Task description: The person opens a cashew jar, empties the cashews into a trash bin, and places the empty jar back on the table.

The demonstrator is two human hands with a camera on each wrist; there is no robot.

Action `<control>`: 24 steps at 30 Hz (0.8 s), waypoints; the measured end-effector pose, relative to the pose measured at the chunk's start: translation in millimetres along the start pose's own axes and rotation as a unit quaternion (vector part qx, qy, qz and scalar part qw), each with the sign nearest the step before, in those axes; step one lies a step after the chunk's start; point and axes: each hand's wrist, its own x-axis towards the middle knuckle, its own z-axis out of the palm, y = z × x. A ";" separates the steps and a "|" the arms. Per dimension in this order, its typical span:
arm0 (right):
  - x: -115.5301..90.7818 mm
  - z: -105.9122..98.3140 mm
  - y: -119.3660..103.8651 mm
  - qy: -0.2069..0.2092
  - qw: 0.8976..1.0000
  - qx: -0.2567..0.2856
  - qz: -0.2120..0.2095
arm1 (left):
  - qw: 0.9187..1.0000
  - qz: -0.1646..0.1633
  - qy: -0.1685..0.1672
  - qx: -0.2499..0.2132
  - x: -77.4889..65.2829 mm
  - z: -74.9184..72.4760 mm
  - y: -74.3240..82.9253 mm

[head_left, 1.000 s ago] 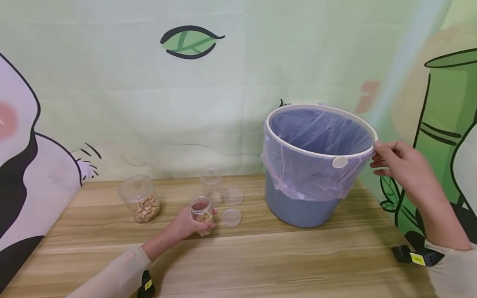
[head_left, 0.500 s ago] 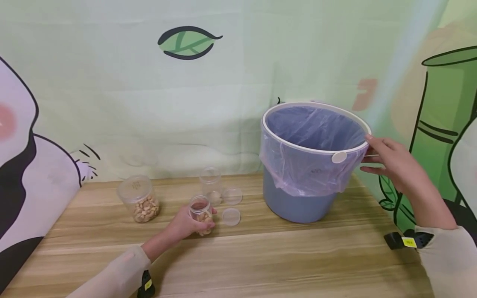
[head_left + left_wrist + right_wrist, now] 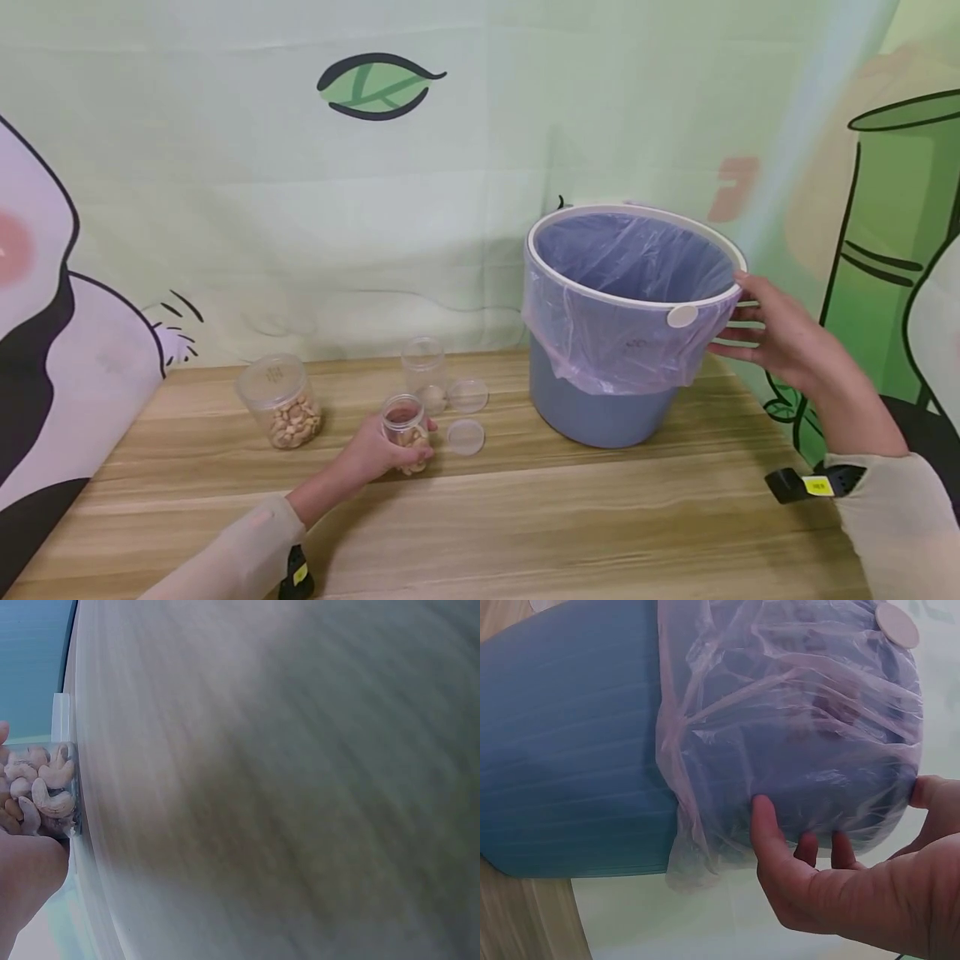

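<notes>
Around our left hand (image 3: 381, 450): fingers and thumb (image 3: 412, 456) are gripping a small uncapped jar (image 3: 405, 429) of cashews (image 3: 46, 780), which is standing upright on the table (image 3: 540, 533).
Against our right hand (image 3: 795, 337): relaxed fingers (image 3: 774, 844) are spreading along the pink liner (image 3: 780, 712) of a blue bin (image 3: 603, 421), the thumb touching its white rim (image 3: 637, 300).
Clear lids (image 3: 466, 437): two are lying flat between our left fingertips and the bin.
Clear jar (image 3: 423, 365): it is standing just behind our left fingertips.
Larger jar (image 3: 279, 392): lidded, part-filled with cashews, it is standing left of our left fingers.
Table: wood grain is running beneath our fingers.
Backdrop (image 3: 390, 217): green printed cloth is hanging beyond our fingers.
</notes>
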 end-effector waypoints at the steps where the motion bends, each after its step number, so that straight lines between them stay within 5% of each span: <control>1: 0.0 0.4 0.5 0.000 1.000 0.003 -0.001 | 1.000 0.001 0.000 -0.002 0.1 0.2 -0.1; 24: 1.5 8.7 3.3 0.016 1.000 -0.017 -0.007 | 1.000 0.005 0.004 0.000 -0.8 1.3 1.0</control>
